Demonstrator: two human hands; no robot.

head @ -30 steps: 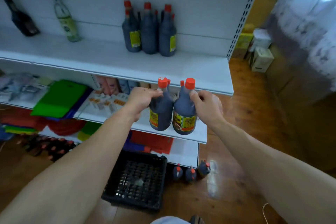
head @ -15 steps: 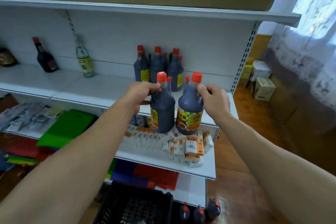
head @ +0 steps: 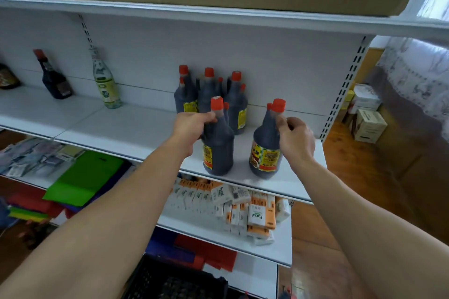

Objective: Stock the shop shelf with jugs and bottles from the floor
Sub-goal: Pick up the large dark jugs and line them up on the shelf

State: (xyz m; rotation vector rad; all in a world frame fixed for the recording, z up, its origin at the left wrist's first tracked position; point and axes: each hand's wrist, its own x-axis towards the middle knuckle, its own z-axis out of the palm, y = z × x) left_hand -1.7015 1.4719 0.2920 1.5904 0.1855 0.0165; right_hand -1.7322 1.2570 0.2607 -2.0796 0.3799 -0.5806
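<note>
Your left hand (head: 192, 126) grips the left jug (head: 218, 150) by its neck and your right hand (head: 295, 138) pinches the right jug (head: 266, 153) by its neck. Both jugs are dark-filled and sit at the front edge of the shelf (head: 136, 128). Just behind them, the stocked jugs (head: 209, 94) are clustered (all orange-capped). Below your arms, I cannot tell what the crate (head: 175, 281) holds, so more may remain.

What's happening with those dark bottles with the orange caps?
A person is stocking a white shelf in a shop. The left hand grips the left jug by its neck, and the right hand grips the right jug the same way. Both jugs are upright near the shelf's front edge, apart from each other, and seem to be just touching down. A group of matching jugs stands behind them by the back wall.
</note>
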